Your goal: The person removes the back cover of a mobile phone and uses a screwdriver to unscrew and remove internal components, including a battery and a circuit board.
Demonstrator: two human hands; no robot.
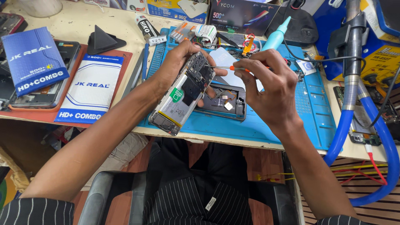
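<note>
My left hand (177, 66) holds an opened phone (182, 93) tilted above the blue work mat (287, 125), its back off so the battery and circuit board show. My right hand (271, 85) pinches a thin screwdriver with an orange collar (221, 67), its tip touching the upper part of the phone's board. Under the phone a dark phone back housing (227, 102) lies on the mat.
Blue and white parts boxes (33, 58) (89, 87) lie at left with a black triangular pick (102, 41). A glue tube (146, 27), a teal bottle (276, 36), small parts and cartons line the back. A blue hose (366, 121) and metal stand rise at right.
</note>
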